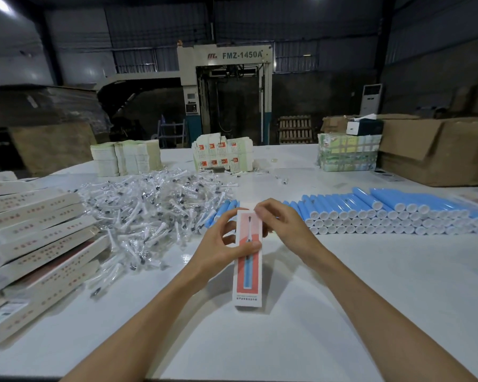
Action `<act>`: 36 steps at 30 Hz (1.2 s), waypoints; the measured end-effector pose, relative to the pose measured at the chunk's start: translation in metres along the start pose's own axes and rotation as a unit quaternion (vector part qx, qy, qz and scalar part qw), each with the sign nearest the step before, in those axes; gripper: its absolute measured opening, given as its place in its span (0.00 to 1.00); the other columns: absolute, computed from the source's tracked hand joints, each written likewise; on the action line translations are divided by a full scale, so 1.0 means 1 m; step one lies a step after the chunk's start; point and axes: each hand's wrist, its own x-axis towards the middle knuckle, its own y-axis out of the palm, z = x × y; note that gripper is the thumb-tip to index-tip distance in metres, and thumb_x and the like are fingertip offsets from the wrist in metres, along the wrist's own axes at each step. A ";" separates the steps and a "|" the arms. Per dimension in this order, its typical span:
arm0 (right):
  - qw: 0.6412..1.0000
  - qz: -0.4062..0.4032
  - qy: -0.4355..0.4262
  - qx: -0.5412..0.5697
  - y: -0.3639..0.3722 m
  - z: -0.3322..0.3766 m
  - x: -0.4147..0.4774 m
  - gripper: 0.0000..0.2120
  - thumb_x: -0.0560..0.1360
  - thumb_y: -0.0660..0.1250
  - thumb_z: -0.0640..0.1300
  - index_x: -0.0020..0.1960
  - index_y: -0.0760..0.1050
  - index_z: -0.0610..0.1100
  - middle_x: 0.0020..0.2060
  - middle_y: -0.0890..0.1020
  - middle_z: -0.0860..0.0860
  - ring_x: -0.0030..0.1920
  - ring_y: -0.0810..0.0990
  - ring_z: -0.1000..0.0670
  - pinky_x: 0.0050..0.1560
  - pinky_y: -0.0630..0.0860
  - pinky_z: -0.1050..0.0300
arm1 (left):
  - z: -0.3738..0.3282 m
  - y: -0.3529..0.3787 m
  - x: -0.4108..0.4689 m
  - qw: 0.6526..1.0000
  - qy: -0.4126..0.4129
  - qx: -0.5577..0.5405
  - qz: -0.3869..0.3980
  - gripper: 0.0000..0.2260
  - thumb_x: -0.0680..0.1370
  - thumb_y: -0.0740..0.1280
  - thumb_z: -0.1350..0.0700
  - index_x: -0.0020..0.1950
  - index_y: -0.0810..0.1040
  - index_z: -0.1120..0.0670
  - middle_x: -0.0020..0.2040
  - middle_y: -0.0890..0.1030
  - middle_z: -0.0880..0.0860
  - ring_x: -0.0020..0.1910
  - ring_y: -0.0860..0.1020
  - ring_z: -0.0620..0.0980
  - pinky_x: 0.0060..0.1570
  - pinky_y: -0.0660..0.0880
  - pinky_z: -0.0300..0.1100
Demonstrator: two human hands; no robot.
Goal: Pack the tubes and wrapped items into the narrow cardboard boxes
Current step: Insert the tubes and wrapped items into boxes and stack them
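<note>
Surface: a broad white table (342,285) fills the foreground and runs back to the far stacks.
Room: a dim warehouse with dark corrugated walls; a tall pale machine (226,86) lettered FMZ-1450A stands behind the table, a wooden pallet (295,129) and a white floor-standing unit (371,99) to its right.
Far edge of table: pale stacks of flat card (124,158) on the left, a printed stack of flattened cartons (222,155) in the middle, a greenish wrapped bundle (348,155) on the right.
Right side: a large brown carton (436,150) with its flaps open sits just beside the greenish bundle.
Wrapped items (149,213): a loose heap of small pieces in clear wrap, left of centre.
Blue tubes (384,213): laid side by side in layered rows, white end caps facing the person, right of centre.
Stack of narrow boxes (33,244): long pale boxes piled at slanting angles along the left edge.
Narrow box (247,271): held above the table at centre, lengthwise away from the person; white card with a red panel showing a blue-handled brush, small print near its lower end.
Left hand (221,244): grips the box at mid-length, thumb pressed across the front, fingers curled round the left edge.
Right hand (282,221): fingertips drawn together, pinching the far top end of the box.
</note>
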 end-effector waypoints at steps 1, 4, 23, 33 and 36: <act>1.000 -0.027 -0.003 0.005 -0.002 0.000 0.001 0.08 0.85 0.65 0.47 0.53 0.78 0.44 0.42 0.83 0.51 0.41 0.82 0.50 0.43 0.79 0.58 | 0.000 0.001 0.000 1.000 -0.006 -0.001 0.006 0.35 0.68 0.84 0.42 0.73 0.75 0.37 0.61 0.86 0.46 0.59 0.86 0.49 0.57 0.83 0.42; 0.994 -0.103 -0.008 0.039 -0.010 0.000 0.004 0.03 0.85 0.65 0.41 0.58 0.76 0.45 0.38 0.84 0.48 0.37 0.82 0.47 0.38 0.78 0.56 | 0.000 0.004 0.000 1.000 -0.019 0.002 0.016 0.37 0.66 0.84 0.38 0.72 0.74 0.34 0.62 0.86 0.45 0.60 0.85 0.48 0.62 0.82 0.48; 1.000 -0.005 -0.020 0.002 -0.009 0.017 -0.006 0.13 0.86 0.64 0.45 0.57 0.87 0.53 0.55 0.88 0.51 0.52 0.87 0.46 0.53 0.84 0.55 | 0.002 0.000 -0.001 0.999 -0.021 0.004 0.040 0.35 0.69 0.83 0.38 0.71 0.72 0.31 0.59 0.86 0.45 0.58 0.86 0.49 0.58 0.84 0.45; 0.974 -0.023 0.119 0.191 -0.008 0.017 -0.001 0.09 0.79 0.74 0.47 0.53 0.88 0.41 0.50 0.88 0.43 0.51 0.87 0.46 0.49 0.82 0.59 | -0.003 0.006 -0.003 0.999 -0.004 0.011 0.049 0.39 0.73 0.82 0.42 0.77 0.64 0.32 0.58 0.87 0.46 0.60 0.85 0.47 0.58 0.84 0.44; 0.972 -0.034 0.128 0.194 -0.008 0.016 0.002 0.08 0.78 0.75 0.45 0.52 0.88 0.41 0.49 0.88 0.42 0.50 0.87 0.46 0.48 0.82 0.60 | -0.002 0.008 -0.003 0.999 -0.002 -0.003 0.050 0.42 0.73 0.82 0.45 0.77 0.59 0.35 0.57 0.88 0.52 0.57 0.86 0.53 0.59 0.84 0.49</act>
